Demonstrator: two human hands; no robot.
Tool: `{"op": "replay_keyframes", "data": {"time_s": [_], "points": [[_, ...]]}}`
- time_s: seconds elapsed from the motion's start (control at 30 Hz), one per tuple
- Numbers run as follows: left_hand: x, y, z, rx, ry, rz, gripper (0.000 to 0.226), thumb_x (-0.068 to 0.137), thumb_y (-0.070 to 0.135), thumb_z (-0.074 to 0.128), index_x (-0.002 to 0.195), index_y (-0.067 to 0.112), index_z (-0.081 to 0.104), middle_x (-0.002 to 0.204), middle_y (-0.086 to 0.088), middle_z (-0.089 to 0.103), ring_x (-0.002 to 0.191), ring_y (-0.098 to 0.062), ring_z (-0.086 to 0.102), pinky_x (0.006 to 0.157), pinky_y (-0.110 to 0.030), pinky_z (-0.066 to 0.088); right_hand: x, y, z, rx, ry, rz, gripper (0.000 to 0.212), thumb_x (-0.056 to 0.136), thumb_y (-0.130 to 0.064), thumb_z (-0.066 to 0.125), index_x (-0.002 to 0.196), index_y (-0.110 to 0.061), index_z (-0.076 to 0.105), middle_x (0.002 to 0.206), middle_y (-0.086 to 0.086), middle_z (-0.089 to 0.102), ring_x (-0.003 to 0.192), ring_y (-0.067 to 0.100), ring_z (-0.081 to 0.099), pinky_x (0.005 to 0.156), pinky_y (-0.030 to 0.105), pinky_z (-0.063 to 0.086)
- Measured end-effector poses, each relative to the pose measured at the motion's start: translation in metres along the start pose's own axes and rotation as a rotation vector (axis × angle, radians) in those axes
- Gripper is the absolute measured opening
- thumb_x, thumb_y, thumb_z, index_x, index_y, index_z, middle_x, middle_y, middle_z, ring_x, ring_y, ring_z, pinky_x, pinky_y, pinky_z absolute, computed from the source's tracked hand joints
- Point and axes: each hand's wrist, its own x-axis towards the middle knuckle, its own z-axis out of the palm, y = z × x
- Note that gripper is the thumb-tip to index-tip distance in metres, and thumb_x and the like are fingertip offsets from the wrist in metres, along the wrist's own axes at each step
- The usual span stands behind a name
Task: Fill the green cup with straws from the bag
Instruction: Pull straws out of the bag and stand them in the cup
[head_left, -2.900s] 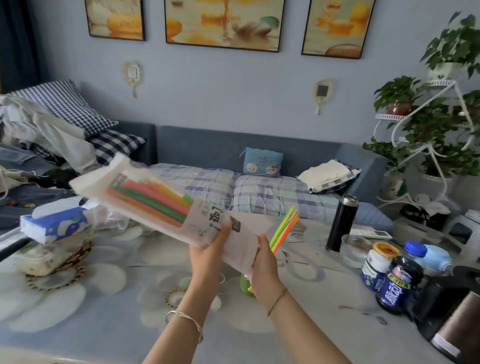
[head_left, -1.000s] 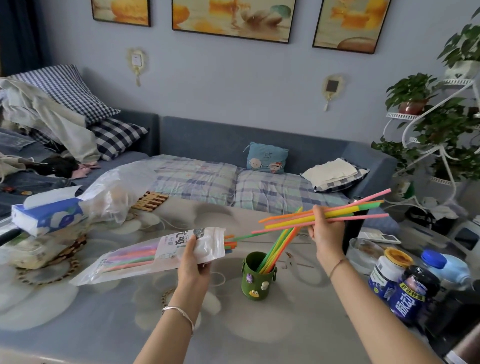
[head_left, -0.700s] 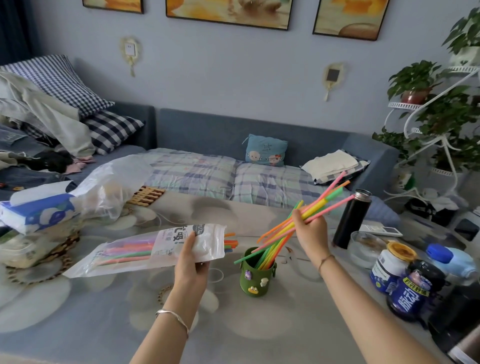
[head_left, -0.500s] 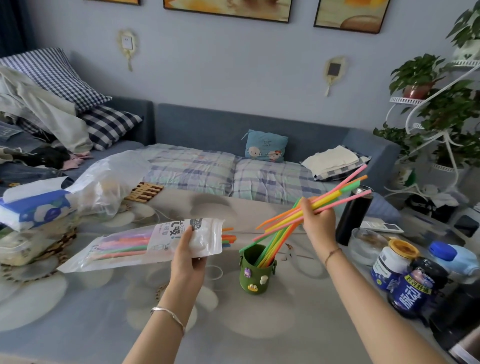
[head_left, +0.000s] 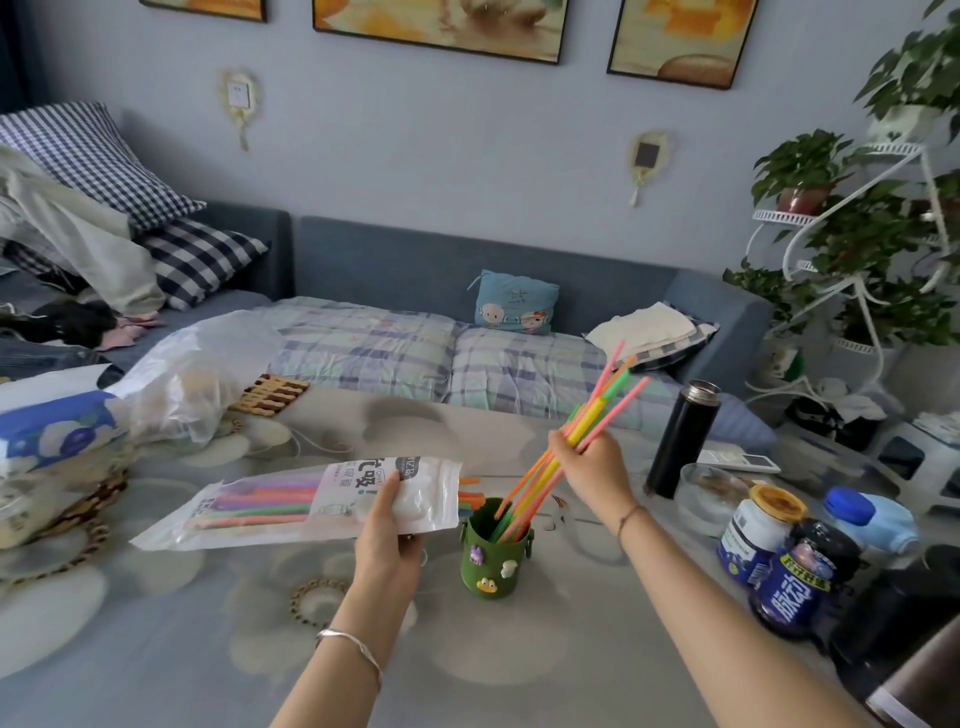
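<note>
Left hand: the left hand was closed on the near right end of the translucent plastic straw bag, thumb on top and fingers curled underneath, holding it roughly level above the surface.
Bag: it still held pink, green, orange and purple straws; a few orange and green ends stuck out of its open right mouth, just beside the cup rim.
Bag writing: a white label panel carried large dark Chinese characters, one of which read "吸"; the smaller print was too blurred to read.
Right hand: the right hand was closed around a bundle of thin neon straws, pink, orange, yellow and green, gripped near their middle and tilted up to the right.
Cup: the dark green cup with small cartoon charms on its side stood upright on the floral-print grey surface, between the two forearms; the lower ends of the held bundle were inside it.
Right side: a black cylindrical flask with a silver top, a clear glass bowl, a yellow-lidded jar.
Bottle writing: the dark blue bottle bore white characters "脉动".
Left side: a blue-and-white tissue pack, print unreadable.
</note>
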Motion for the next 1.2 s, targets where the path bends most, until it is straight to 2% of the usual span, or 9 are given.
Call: {"op": "replay_keyframes", "data": {"time_s": [0.17,0.27,0.4,0.53,0.6,0.73,0.93,1.07,1.2], "points": [[0.000,0.002,-0.009,0.021,0.014,-0.012,0.008,0.083,0.023,0.066,0.086,0.017,0.061,0.055,0.005,0.069,0.067,-0.014,0.055,0.061,-0.027,0.039,-0.006,0.021,0.036,-0.071,-0.210,0.111,0.028,0.085,-0.025,0.063,0.059,-0.019,0.054,0.068,0.003,0.061,0.071,0.024,0.062,0.066,0.031,0.050],[0.001,0.004,-0.012,0.024,0.004,0.008,0.008,0.084,0.023,0.064,0.088,0.017,0.061,0.068,0.002,0.071,0.070,-0.016,0.058,0.063,-0.029,0.041,-0.009,0.027,0.044,-0.085,-0.269,0.127,0.025,0.081,-0.031,0.068,0.062,-0.023,0.054,0.071,0.000,0.062,0.070,0.017,0.061,0.068,0.028,0.050],[0.000,0.003,-0.014,0.036,-0.007,0.031,0.006,0.086,0.022,0.062,0.090,0.018,0.061,0.086,-0.002,0.066,0.072,-0.017,0.058,0.064,-0.030,0.042,-0.012,0.030,0.042,-0.086,-0.211,0.113,0.032,0.078,-0.039,0.070,0.055,-0.024,0.056,0.041,-0.010,0.054,0.047,0.006,0.053,0.049,0.021,0.042],[-0.002,0.002,-0.014,0.029,-0.012,0.027,0.006,0.086,0.021,0.062,0.090,0.018,0.060,0.086,-0.002,0.065,0.073,-0.016,0.058,0.064,-0.030,0.042,-0.015,0.030,0.036,-0.085,-0.092,0.074,0.028,0.074,-0.041,0.074,0.072,-0.016,0.061,0.057,-0.004,0.063,0.047,0.012,0.059,0.045,0.022,0.044],[-0.003,0.002,-0.014,0.028,-0.015,0.016,0.007,0.086,0.022,0.062,0.091,0.018,0.060,0.086,-0.002,0.065,0.072,-0.015,0.058,0.064,-0.029,0.041,-0.016,0.031,0.034,0.007,-0.042,0.137,0.036,0.070,-0.034,0.079,0.082,-0.012,0.052,0.065,0.005,0.068,0.047,0.019,0.063,0.041,0.024,0.045],[-0.004,0.003,-0.014,0.039,-0.018,0.008,0.008,0.086,0.022,0.063,0.092,0.018,0.060,0.073,0.002,0.069,0.068,-0.014,0.059,0.062,-0.028,0.041,-0.017,0.032,0.036,0.167,-0.061,0.315,0.047,0.076,-0.018,0.075,0.072,-0.017,0.028,0.059,0.012,0.064,0.040,0.019,0.057,0.040,0.026,0.049],[-0.012,0.008,-0.012,0.026,-0.031,0.016,0.010,0.086,0.022,0.062,0.095,0.018,0.060,0.090,-0.002,0.066,0.076,-0.016,0.061,0.067,-0.030,0.044,-0.031,0.028,0.035,0.291,-0.121,0.386,0.036,0.082,-0.003,0.063,0.068,-0.015,0.032,0.066,0.016,0.066,0.044,0.018,0.062,0.046,0.026,0.053],[-0.023,0.010,-0.008,0.025,-0.032,0.022,0.006,0.085,0.022,0.064,0.089,0.018,0.060,0.077,0.001,0.068,0.071,-0.014,0.057,0.064,-0.027,0.041,-0.059,0.007,0.044,0.557,-0.119,0.423,0.016,0.092,-0.014,0.053,0.078,-0.007,0.052,0.075,0.011,0.067,0.055,0.015,0.062,0.053,0.024,0.054],[-0.038,0.008,0.000,0.087,-0.063,0.120,0.012,0.079,0.022,0.071,0.089,0.020,0.064,0.062,0.009,0.070,0.069,-0.013,0.055,0.063,-0.027,0.038,-0.083,-0.021,0.056,1.101,-0.169,0.644,0.034,0.097,-0.037,0.040,0.082,-0.010,0.054,0.083,0.009,0.062,0.066,0.022,0.056,0.057,0.030,0.042]]}}
